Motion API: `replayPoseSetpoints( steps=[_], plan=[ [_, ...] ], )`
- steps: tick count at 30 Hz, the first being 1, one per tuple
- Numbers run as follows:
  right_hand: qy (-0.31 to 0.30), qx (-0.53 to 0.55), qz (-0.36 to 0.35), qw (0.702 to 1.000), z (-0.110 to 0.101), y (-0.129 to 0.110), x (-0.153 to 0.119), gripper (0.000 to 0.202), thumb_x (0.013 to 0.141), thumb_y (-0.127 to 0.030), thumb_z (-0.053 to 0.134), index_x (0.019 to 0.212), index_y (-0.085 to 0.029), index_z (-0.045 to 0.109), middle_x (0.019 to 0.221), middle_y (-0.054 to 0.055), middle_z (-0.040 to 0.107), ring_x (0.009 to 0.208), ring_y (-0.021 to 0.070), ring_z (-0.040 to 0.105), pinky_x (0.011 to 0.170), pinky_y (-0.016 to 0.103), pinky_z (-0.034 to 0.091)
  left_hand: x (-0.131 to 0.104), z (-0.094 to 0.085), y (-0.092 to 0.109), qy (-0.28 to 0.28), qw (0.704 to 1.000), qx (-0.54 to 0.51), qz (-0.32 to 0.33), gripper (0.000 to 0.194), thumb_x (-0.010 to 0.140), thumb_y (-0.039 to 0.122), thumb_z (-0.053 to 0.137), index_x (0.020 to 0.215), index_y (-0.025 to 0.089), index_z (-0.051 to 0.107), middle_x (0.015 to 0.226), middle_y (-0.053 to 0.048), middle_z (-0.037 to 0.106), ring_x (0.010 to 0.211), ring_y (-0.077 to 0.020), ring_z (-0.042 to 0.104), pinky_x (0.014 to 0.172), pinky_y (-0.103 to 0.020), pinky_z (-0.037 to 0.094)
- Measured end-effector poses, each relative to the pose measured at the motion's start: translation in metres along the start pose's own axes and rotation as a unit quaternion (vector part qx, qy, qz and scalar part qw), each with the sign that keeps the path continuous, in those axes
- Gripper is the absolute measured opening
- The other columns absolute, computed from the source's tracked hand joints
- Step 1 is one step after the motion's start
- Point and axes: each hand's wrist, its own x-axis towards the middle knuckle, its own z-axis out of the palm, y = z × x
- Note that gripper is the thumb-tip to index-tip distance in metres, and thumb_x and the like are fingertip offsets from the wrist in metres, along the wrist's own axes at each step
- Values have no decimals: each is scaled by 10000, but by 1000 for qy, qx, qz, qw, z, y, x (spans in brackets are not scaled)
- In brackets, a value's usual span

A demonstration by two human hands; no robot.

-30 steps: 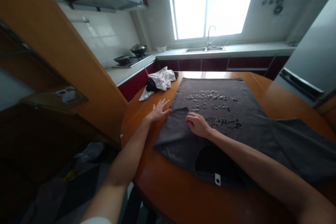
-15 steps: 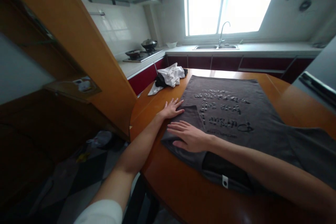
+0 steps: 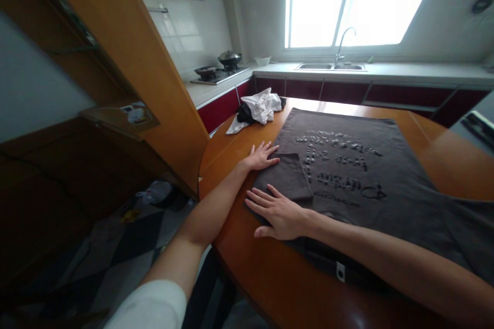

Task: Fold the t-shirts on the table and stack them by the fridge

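A dark grey T-shirt point(image 3: 401, 205) lies spread on the wooden table, its raised lettering facing up and its collar toward me. Its near-left sleeve point(image 3: 287, 177) is folded inward over the body. My left hand point(image 3: 260, 157) rests flat with fingers spread at the far-left edge of that folded part. Palm down and fingers apart, my right hand point(image 3: 280, 213) lies on the shirt's near-left shoulder, close to the collar. A small white label point(image 3: 340, 271) shows at the neck opening. My right forearm hides part of the collar.
A heap of white and black clothes point(image 3: 260, 108) sits at the table's far-left edge. An orange wooden cabinet point(image 3: 165, 87) stands close on the left. Beyond the table are a stove point(image 3: 219, 76) with pans, a sink point(image 3: 330, 67) and a counter.
My right hand has slid toward me, from the folded sleeve to the shoulder edge, uncovering more of the fold. My left hand stays on the shirt's edge. The view has shifted slightly left.
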Motion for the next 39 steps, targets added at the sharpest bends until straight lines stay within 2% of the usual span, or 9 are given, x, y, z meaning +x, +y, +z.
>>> replayPoseSetpoints(
  steps=[7, 9, 13, 18, 20, 24, 29, 36, 39],
  plan=[
    [56, 8, 22, 998, 5, 0, -2, 714, 1019, -558, 441, 1608, -185, 286, 1655, 142, 274, 1545, 268, 223, 1244, 561, 168, 3, 4, -5, 13, 1000, -13, 5, 710, 969, 682, 378, 1591, 348, 304, 1690, -62, 196, 1563, -356, 107, 1189, -699, 37],
    [97, -8, 65, 993, 8, 1, -1, 629, 1032, -461, 448, 1584, -179, 347, 1647, 144, 300, 1544, 267, 228, 1244, 560, 178, 5, 5, -7, 50, 998, -29, -1, 612, 1016, 566, 348, 1581, 334, 330, 1662, -53, 292, 1551, -323, 193, 1208, -664, 108],
    [129, -47, 155, 978, 15, 3, 1, 548, 990, -364, 507, 1487, -132, 499, 1599, 190, 387, 1521, 315, 283, 1235, 589, 180, 12, 7, -12, 148, 988, -47, 17, 554, 965, 333, 481, 1499, 185, 487, 1549, -99, 493, 1466, -243, 403, 1236, -425, 279],
    [143, -56, 161, 975, 18, 5, 1, 584, 974, -348, 513, 1517, -140, 456, 1632, 178, 328, 1528, 311, 265, 1231, 572, 211, 17, 7, -16, 200, 977, -69, 37, 539, 951, 295, 487, 1464, 136, 522, 1497, -117, 548, 1411, -216, 476, 1219, -361, 327],
    [145, -56, 161, 975, 19, 6, 1, 595, 967, -352, 521, 1521, -146, 450, 1632, 173, 332, 1530, 311, 261, 1231, 570, 213, 17, 8, -16, 187, 980, -58, 38, 538, 972, 319, 464, 1489, 177, 496, 1538, -98, 506, 1456, -230, 416, 1233, -415, 299],
    [153, -60, 169, 972, 20, 7, 2, 618, 957, -357, 531, 1526, -133, 438, 1641, 182, 309, 1539, 314, 229, 1233, 569, 204, 14, 9, -13, 106, 994, -16, 21, 564, 984, 412, 484, 1527, 267, 437, 1611, -71, 405, 1526, -301, 272, 1214, -618, 221],
    [152, -61, 167, 972, 21, 8, 3, 601, 976, -384, 512, 1518, -133, 449, 1622, 181, 351, 1530, 308, 258, 1238, 566, 186, 11, 9, -8, 96, 994, -17, 43, 583, 1009, 443, 449, 1567, 302, 362, 1645, -61, 342, 1543, -276, 229, 1221, -592, 211],
    [143, -60, 162, 974, 20, 8, 3, 560, 990, -388, 495, 1486, -127, 490, 1595, 186, 400, 1514, 310, 300, 1234, 560, 202, 12, 11, -11, 81, 996, -9, 36, 660, 977, 512, 520, 1568, 263, 367, 1644, -100, 336, 1540, -314, 230, 1213, -601, 212],
    [147, -53, 167, 973, 20, 8, 3, 562, 1001, -403, 481, 1495, -137, 479, 1600, 182, 393, 1516, 305, 295, 1232, 558, 210, 11, 9, -7, 87, 995, -14, 40, 603, 1005, 492, 467, 1564, 285, 373, 1650, -82, 327, 1547, -301, 215, 1208, -621, 204]
  ],
)
